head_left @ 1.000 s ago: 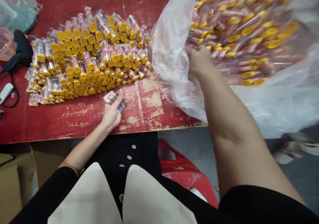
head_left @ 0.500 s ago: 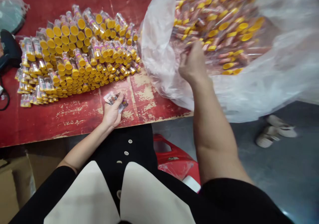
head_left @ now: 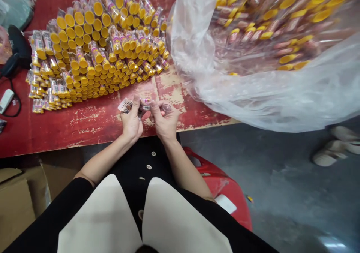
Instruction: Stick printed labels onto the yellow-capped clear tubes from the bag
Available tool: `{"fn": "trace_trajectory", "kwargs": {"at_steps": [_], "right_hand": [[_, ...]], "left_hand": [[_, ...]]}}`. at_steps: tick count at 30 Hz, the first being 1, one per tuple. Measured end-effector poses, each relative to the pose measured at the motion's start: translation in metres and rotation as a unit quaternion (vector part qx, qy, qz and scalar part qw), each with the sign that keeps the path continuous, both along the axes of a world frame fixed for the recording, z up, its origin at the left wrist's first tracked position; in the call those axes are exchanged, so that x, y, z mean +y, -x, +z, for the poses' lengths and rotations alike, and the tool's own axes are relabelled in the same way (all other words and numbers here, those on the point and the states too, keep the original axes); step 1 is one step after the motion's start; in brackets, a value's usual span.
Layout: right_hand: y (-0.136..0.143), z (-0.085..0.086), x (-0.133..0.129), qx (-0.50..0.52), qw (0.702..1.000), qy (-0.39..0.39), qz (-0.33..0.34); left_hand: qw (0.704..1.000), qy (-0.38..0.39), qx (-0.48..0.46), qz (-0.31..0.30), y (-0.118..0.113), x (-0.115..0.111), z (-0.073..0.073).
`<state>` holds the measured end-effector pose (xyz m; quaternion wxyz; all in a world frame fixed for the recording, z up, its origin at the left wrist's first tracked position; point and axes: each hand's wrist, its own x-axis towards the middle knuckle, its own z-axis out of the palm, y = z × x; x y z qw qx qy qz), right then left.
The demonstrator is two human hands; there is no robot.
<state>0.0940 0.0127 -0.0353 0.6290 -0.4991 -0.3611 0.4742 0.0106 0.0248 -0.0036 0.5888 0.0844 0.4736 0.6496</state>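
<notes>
My left hand (head_left: 131, 121) is closed on a small printed packet (head_left: 125, 105), low over the front of the red table (head_left: 92, 127). Right beside it, my right hand (head_left: 165, 122) grips a clear tube (head_left: 165, 108) with something pinkish inside. The fingertips of both hands nearly meet at the tube's left part. Behind them lies a large stack of wrapped tubes with yellow caps (head_left: 92, 69). To the right, a big clear plastic bag (head_left: 247, 95) holds many loose yellow-capped tubes (head_left: 267, 32).
A black handheld device (head_left: 18, 48) with a cable and a teal bag (head_left: 17, 7) lie at the far left. Below the table edge are a red stool (head_left: 236, 196), a cardboard box (head_left: 17, 204) and pale shoes (head_left: 329, 153) on the grey floor.
My right hand has come out of the big bag and moved left to my left hand, now with a tube in it. The view has shifted slightly.
</notes>
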Motion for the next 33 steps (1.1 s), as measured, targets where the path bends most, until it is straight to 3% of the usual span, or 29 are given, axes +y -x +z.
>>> {"fn": "trace_trajectory", "kwargs": {"at_steps": [3, 5, 8, 15, 19, 24, 28, 33], "right_hand": [[-0.016, 0.01, -0.008, -0.021, 0.996, -0.058, 0.063], [-0.028, 0.017, -0.017, -0.1, 0.988, -0.096, 0.075], [-0.039, 0.024, -0.028, -0.21, 0.966, -0.145, 0.047], [-0.047, 0.038, -0.032, -0.354, 0.909, -0.221, -0.007], [-0.051, 0.039, -0.034, -0.359, 0.902, -0.237, -0.028], [-0.048, 0.028, -0.039, -0.274, 0.933, -0.218, -0.078], [-0.046, 0.026, -0.041, -0.261, 0.934, -0.22, -0.101], [-0.046, 0.028, -0.041, -0.245, 0.943, -0.215, -0.069]], "left_hand": [[1.0, 0.017, 0.002, -0.014, 0.003, 0.002, 0.005], [0.999, 0.029, -0.001, -0.03, 0.006, 0.002, 0.009], [0.998, 0.038, -0.001, -0.048, 0.01, 0.002, 0.013], [0.993, 0.031, -0.019, -0.113, 0.01, 0.001, 0.015], [0.99, 0.042, 0.006, -0.135, 0.011, 0.0, 0.017], [0.988, 0.051, 0.027, -0.143, 0.009, -0.001, 0.015], [0.986, 0.053, 0.022, -0.154, 0.008, -0.001, 0.012], [0.985, 0.062, 0.022, -0.161, 0.006, 0.0, 0.011]]}}
